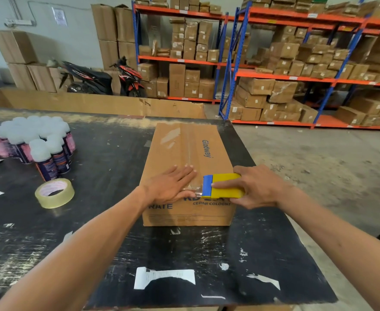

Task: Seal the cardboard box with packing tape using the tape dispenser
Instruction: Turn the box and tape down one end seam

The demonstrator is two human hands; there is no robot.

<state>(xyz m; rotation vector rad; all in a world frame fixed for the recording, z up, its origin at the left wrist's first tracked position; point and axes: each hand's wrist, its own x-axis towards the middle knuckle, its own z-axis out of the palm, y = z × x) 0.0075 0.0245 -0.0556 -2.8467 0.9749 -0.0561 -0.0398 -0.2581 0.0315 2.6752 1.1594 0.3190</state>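
One box [188,162], two tape rolls [54,193].

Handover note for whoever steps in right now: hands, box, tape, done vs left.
Left hand: flat, palm down on the near end of the cardboard box top, pinning the tape there.
Right hand: gripping the yellow and blue tape dispenser at the box's near right top edge; clear tape runs from its blue end under the left thumb.
Box sits on the black table, flaps closed. A spare tape roll lies to its left, near the spray cans.
Done: tape already shows along the top centre seam.
Left: likely finish or cut this near-end strip and press it down; the far end cannot be judged from here.
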